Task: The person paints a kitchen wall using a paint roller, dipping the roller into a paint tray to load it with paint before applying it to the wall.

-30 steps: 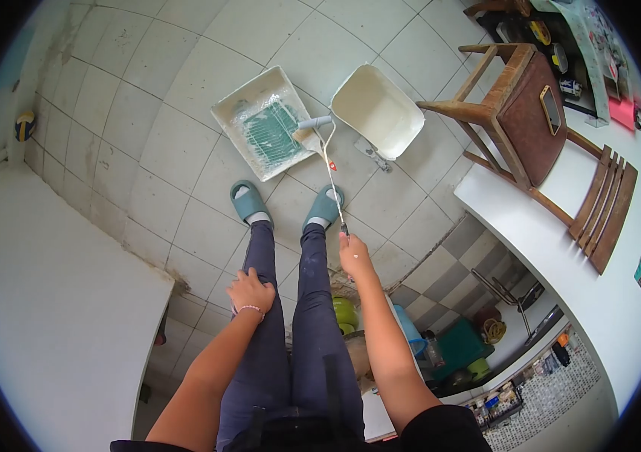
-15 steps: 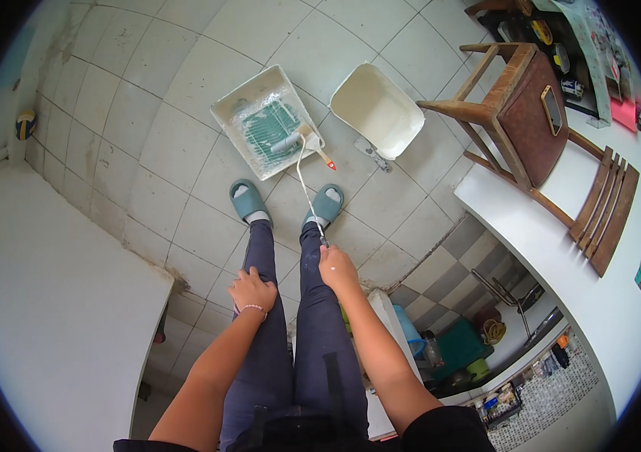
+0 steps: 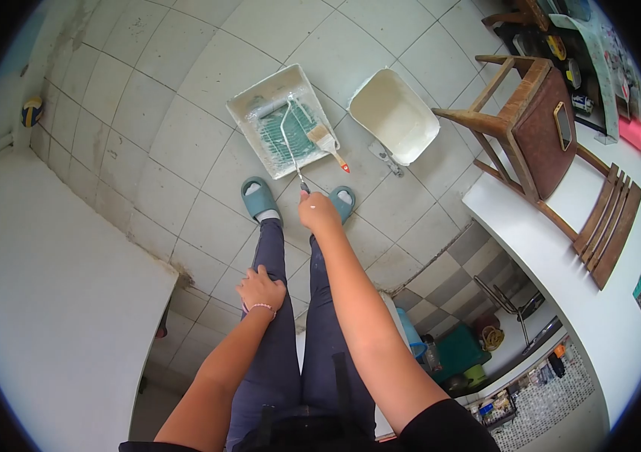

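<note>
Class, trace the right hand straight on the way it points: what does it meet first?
Probably the near rim of the paint tray: the right hand grips the roller and aims along its handle at that rim. Depth is unclear.

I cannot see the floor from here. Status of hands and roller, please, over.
Right hand gripping paint roller, head in the tray. Left hand resting on thigh. Brush lies on tray edge, beside the shaft.
</note>
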A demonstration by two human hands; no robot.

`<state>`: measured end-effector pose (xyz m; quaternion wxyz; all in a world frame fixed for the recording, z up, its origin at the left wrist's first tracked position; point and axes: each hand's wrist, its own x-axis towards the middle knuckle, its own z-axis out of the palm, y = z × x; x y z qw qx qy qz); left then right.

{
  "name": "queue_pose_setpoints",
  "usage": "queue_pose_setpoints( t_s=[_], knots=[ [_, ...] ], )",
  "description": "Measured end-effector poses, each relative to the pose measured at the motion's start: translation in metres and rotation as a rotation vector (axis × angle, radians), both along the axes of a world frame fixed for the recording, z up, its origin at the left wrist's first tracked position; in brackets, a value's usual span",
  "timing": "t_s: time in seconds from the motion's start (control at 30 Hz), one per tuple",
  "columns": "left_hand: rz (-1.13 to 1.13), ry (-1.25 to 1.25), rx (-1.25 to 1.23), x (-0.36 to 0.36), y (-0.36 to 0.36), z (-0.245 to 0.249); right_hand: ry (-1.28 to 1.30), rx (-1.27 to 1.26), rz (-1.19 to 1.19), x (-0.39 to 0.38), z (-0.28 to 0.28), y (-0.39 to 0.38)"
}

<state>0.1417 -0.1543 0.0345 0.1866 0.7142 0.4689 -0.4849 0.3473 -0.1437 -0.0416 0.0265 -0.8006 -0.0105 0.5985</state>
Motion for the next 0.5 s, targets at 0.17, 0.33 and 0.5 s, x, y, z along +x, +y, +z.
queue_pose_setpoints(
  t_s=[0.17, 0.33, 0.5],
  knots=[
    [-0.008, -0.002, 0.002, -0.005, 0.002, -0.003, -0.114, -0.001, 0.128, 0.009, 0.049, -0.033],
    [-0.016, -0.002, 0.006, -0.007, 0.003, -0.007, -0.094, -0.153, 0.149, 0.014, 0.036, -0.067],
    [0.002, 0.010, -0.003, -0.007, 0.007, -0.008, -0.085, -0.131, 0.166, 0.019, 0.014, -0.023]
  ],
)
